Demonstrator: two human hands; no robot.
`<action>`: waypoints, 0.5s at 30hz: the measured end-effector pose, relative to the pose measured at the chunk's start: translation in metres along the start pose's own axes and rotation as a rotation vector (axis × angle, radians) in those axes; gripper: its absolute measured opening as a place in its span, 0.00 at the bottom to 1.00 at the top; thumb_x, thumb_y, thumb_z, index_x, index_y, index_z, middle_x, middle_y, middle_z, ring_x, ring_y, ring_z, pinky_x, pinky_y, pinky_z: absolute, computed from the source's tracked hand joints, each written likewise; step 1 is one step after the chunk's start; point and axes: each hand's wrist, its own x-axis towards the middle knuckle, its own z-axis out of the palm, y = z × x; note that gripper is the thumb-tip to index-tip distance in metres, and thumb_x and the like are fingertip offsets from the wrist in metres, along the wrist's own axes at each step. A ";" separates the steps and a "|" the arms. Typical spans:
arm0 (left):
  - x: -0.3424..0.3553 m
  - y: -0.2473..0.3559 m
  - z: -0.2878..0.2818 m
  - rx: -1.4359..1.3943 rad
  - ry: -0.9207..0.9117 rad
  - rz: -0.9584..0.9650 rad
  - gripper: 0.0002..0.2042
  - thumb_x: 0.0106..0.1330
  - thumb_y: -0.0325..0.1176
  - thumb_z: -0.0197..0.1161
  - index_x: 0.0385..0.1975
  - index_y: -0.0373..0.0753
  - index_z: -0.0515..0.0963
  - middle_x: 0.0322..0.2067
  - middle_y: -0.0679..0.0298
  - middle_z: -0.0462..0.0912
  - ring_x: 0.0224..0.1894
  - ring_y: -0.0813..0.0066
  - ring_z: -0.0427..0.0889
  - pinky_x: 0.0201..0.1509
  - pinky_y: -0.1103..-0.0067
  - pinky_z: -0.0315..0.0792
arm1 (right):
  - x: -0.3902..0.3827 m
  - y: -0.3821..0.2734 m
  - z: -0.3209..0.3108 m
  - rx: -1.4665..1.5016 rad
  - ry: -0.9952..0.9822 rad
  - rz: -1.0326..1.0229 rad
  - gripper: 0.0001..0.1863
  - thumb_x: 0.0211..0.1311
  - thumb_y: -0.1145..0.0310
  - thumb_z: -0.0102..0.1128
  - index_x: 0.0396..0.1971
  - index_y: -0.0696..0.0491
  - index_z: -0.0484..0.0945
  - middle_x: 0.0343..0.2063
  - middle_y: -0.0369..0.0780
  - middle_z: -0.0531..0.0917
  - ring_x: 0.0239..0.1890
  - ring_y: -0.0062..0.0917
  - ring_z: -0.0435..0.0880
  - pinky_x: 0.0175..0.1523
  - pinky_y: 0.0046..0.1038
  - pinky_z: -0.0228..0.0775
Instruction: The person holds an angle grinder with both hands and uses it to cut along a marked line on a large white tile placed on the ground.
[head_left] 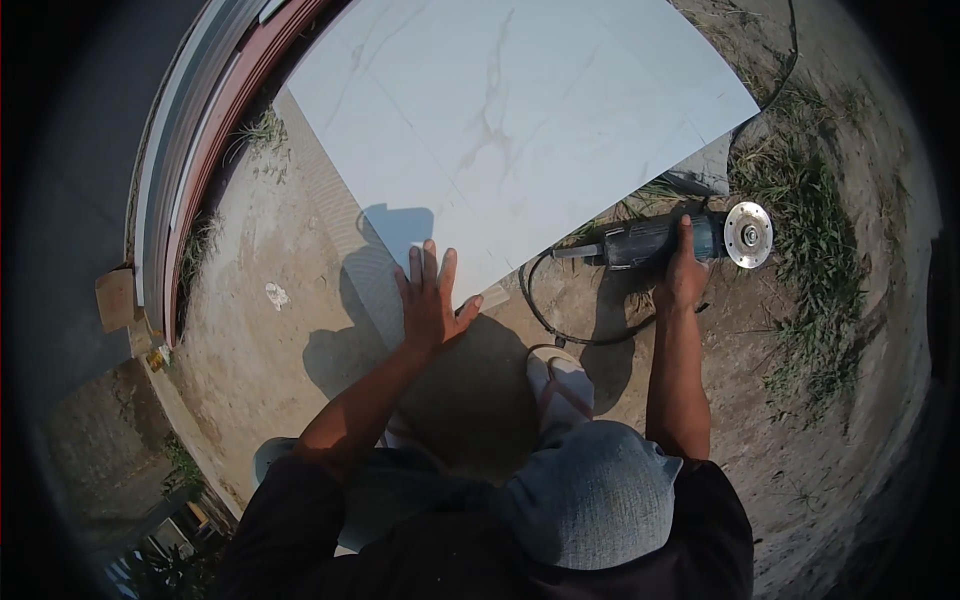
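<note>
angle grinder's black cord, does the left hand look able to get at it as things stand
Probably yes: the left hand lies spread on a corner of the marbled white tile, gripping nothing, and no object visibly blocks its way to the looped black cord.

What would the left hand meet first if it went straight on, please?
The left hand would likely just pass over the white slab; the way looks free, though depth is unclear.

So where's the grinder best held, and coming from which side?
The grinder is probably best held around its thick body, from the person's near side: it lies crosswise, with the exposed disc at the right end and the cord leaving the left. The right hand grips it that way, close to the disc.
</note>
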 end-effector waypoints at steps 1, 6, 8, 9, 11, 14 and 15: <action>-0.001 0.000 0.000 0.000 0.009 -0.005 0.41 0.62 0.54 0.59 0.70 0.35 0.56 0.72 0.40 0.46 0.72 0.35 0.45 0.67 0.38 0.44 | -0.003 0.000 0.000 -0.015 0.028 -0.004 0.30 0.55 0.57 0.75 0.48 0.64 0.77 0.47 0.44 0.80 0.46 0.26 0.80 0.51 0.30 0.73; 0.002 0.005 0.006 0.019 0.035 0.014 0.40 0.63 0.53 0.59 0.70 0.35 0.55 0.72 0.41 0.45 0.74 0.37 0.43 0.70 0.41 0.39 | -0.014 0.016 -0.013 0.043 -0.062 -0.026 0.39 0.55 0.57 0.75 0.56 0.67 0.65 0.47 0.44 0.79 0.43 0.24 0.79 0.47 0.28 0.73; 0.001 0.005 0.005 -0.016 0.046 0.029 0.40 0.63 0.52 0.59 0.70 0.35 0.55 0.72 0.42 0.45 0.74 0.37 0.42 0.71 0.42 0.37 | -0.036 0.019 -0.010 0.012 -0.109 0.040 0.46 0.57 0.55 0.73 0.61 0.68 0.54 0.43 0.43 0.77 0.39 0.21 0.77 0.44 0.23 0.71; 0.000 0.006 0.001 -0.030 0.035 -0.001 0.40 0.64 0.52 0.60 0.71 0.36 0.55 0.73 0.42 0.45 0.74 0.38 0.42 0.71 0.42 0.36 | -0.055 0.018 -0.007 0.016 -0.086 0.043 0.46 0.57 0.55 0.73 0.61 0.68 0.54 0.43 0.43 0.77 0.39 0.21 0.77 0.44 0.23 0.71; -0.001 0.005 -0.002 -0.035 0.017 -0.017 0.40 0.64 0.51 0.60 0.71 0.36 0.54 0.73 0.43 0.45 0.74 0.38 0.41 0.72 0.43 0.35 | -0.092 0.023 0.006 -0.217 -0.017 -0.243 0.38 0.58 0.51 0.72 0.54 0.64 0.65 0.32 0.36 0.76 0.32 0.17 0.76 0.35 0.22 0.73; 0.000 0.006 -0.004 -0.029 0.003 -0.021 0.40 0.64 0.51 0.60 0.72 0.37 0.53 0.73 0.43 0.45 0.74 0.38 0.41 0.72 0.44 0.35 | -0.113 0.023 0.028 -0.256 -0.332 -0.025 0.40 0.59 0.45 0.68 0.55 0.65 0.65 0.35 0.39 0.78 0.34 0.20 0.78 0.38 0.23 0.74; 0.000 0.006 -0.004 -0.032 -0.006 -0.032 0.41 0.64 0.51 0.61 0.72 0.37 0.53 0.73 0.43 0.45 0.74 0.38 0.41 0.72 0.44 0.35 | -0.108 0.021 0.041 -0.329 -0.422 0.031 0.41 0.59 0.42 0.66 0.55 0.65 0.65 0.37 0.41 0.78 0.35 0.22 0.79 0.39 0.24 0.74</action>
